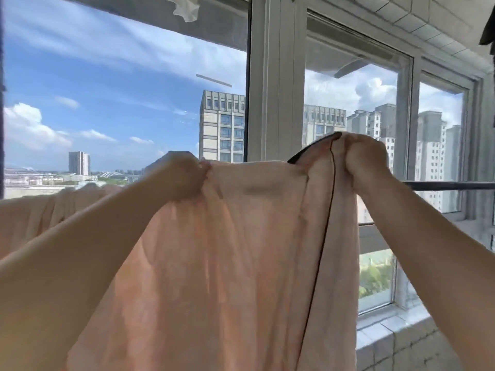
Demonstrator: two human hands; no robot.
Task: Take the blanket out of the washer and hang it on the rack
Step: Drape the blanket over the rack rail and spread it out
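Observation:
A pale pink blanket [241, 236] with a thin dark trim line hangs in front of me and fills the lower middle of the head view. My left hand [182, 178] grips its top edge at the left. My right hand [367, 159] grips the bunched top edge at the right, raised a little higher. The dark rack bar [455, 186] runs level behind the blanket and shows to the right of my right hand. More pink cloth [53, 207] lies bunched along the bar's line at the far left. The washer is out of view.
Tall windows with grey frames [276, 89] stand right behind the rack, with high-rise buildings and sky outside. A tiled sill [388, 330] runs below the right window. A dark item [487, 25] hangs at the top right corner, and white cloth [187, 8] at the top.

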